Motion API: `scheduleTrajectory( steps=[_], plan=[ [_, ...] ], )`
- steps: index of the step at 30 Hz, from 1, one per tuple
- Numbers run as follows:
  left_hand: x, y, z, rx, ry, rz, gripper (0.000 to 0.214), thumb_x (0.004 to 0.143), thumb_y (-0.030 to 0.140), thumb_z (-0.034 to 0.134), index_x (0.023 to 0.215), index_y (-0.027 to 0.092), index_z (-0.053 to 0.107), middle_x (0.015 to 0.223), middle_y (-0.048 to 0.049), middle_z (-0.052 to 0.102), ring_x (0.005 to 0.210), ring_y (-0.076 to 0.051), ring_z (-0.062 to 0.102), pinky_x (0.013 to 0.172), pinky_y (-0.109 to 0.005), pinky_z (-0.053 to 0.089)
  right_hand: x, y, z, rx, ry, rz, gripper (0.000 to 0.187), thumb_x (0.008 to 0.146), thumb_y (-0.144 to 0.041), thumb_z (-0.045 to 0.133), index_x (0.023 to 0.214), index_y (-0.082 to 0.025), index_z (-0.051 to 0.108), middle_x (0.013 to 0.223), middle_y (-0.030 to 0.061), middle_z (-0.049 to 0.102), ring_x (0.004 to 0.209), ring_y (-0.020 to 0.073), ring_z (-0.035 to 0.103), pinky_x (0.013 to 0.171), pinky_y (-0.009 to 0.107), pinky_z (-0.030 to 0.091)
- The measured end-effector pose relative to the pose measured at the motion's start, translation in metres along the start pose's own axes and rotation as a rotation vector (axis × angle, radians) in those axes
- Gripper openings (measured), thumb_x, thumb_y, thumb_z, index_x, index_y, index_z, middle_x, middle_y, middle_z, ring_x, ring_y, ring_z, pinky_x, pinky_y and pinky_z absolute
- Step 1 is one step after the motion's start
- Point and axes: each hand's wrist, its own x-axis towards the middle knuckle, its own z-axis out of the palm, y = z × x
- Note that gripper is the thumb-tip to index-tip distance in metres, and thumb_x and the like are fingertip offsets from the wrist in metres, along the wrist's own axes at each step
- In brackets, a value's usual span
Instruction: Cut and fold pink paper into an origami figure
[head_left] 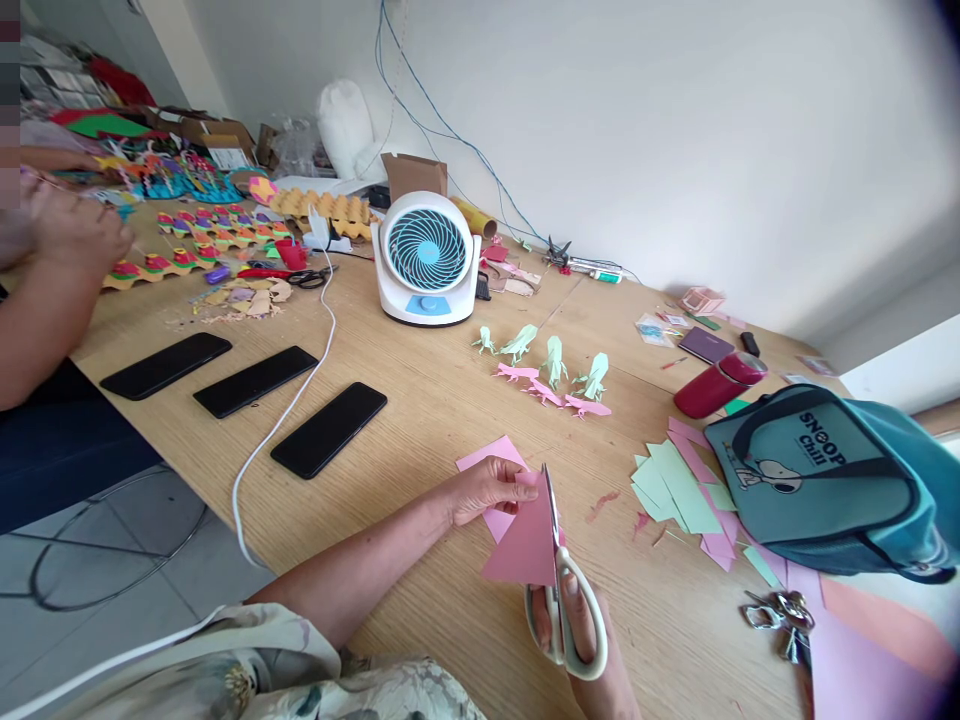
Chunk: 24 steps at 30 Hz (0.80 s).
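My left hand [491, 488] pinches the upper edge of a folded pink sheet of paper [523, 540], which hangs as a triangle above the table. In my right hand [581, 625] are scissors [598, 610] with white handles, my fingers through the loops. Their blades point away from me and lie along the right edge of the pink paper. Under my left hand, another pink sheet [491, 452] rests on the wooden table [427, 600]. Beyond the hands stand several pale green paper insects [554, 360], with pink paper insects [546, 392] lying in front of them.
Three black phones [328, 430] and a white cable [289, 400] lie leftward. A white fan [427, 255] stands behind. Rightward are paper scraps [675, 490], a teal bag [825, 480], a red bottle [720, 385] and keys [784, 612]. Another person's hand [79, 225] is at the far left.
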Motion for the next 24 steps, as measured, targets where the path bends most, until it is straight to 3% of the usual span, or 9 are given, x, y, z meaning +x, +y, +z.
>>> scheduleTrajectory(
  steps=[6,9,11,14,16,19,24],
  plan=[
    [0.001,-0.002,-0.001,-0.025,0.001,-0.012,0.041,0.052,0.042,0.09,0.066,0.012,0.066,0.07,-0.001,0.066,0.067,-0.011,0.059,0.066,-0.023,0.043,0.002,0.01,-0.008,0.022,0.026,-0.061,0.058,0.096,-0.06,0.034,0.056,-0.022,0.052,0.047,-0.0003,0.046,0.045,0.0131,0.039,0.048,0.029,0.03],
    [0.003,-0.002,-0.001,-0.052,0.04,-0.005,0.043,0.049,0.043,0.091,0.064,0.012,0.065,0.068,-0.0005,0.065,0.066,-0.01,0.059,0.068,-0.024,0.045,0.003,0.014,-0.016,0.111,0.059,-0.117,0.048,0.095,-0.06,0.036,0.08,-0.021,0.06,0.047,-0.0022,0.048,0.041,0.0127,0.037,0.044,0.028,0.028],
    [0.004,-0.002,-0.002,-0.063,0.067,0.002,0.045,0.047,0.043,0.092,0.065,0.012,0.065,0.068,-0.0008,0.065,0.066,-0.01,0.059,0.067,-0.023,0.045,0.003,0.014,-0.024,0.051,0.116,-0.104,0.045,0.095,-0.059,0.038,0.095,-0.02,0.06,0.05,-0.0024,0.05,0.044,0.0135,0.04,0.045,0.027,0.031],
    [0.006,-0.003,-0.004,-0.074,0.105,0.015,0.045,0.046,0.042,0.092,0.067,0.012,0.067,0.069,-0.0013,0.066,0.065,-0.01,0.059,0.066,-0.022,0.045,0.003,0.013,-0.04,-0.299,0.253,-0.07,0.039,0.092,-0.058,0.047,0.092,-0.021,0.06,0.056,-0.0017,0.054,0.05,0.0149,0.046,0.049,0.027,0.035],
    [0.008,-0.004,-0.005,-0.081,0.133,0.031,0.043,0.048,0.042,0.092,0.069,0.012,0.068,0.07,-0.0014,0.067,0.065,-0.009,0.058,0.066,-0.022,0.045,0.004,0.016,-0.052,-0.622,0.41,-0.066,0.037,0.089,-0.057,0.051,0.093,-0.022,0.061,0.063,0.0001,0.059,0.055,0.0173,0.052,0.053,0.028,0.037],
    [0.009,-0.005,-0.007,-0.089,0.162,0.051,0.043,0.05,0.041,0.091,0.074,0.013,0.07,0.074,-0.002,0.068,0.069,-0.01,0.059,0.068,-0.022,0.045,0.007,0.024,-0.067,-1.082,0.548,-0.114,0.039,0.09,-0.056,0.047,0.1,-0.021,0.061,0.08,0.0068,0.068,0.068,0.0232,0.061,0.061,0.033,0.039],
    [0.008,-0.004,-0.006,-0.092,0.149,0.06,0.043,0.051,0.04,0.091,0.08,0.014,0.072,0.08,-0.0028,0.068,0.075,-0.012,0.061,0.072,-0.024,0.046,0.008,0.032,-0.078,-1.42,0.587,-0.08,0.039,0.095,-0.049,0.039,0.11,-0.021,0.062,0.097,0.0096,0.068,0.078,0.0251,0.065,0.065,0.035,0.037]
  ],
)
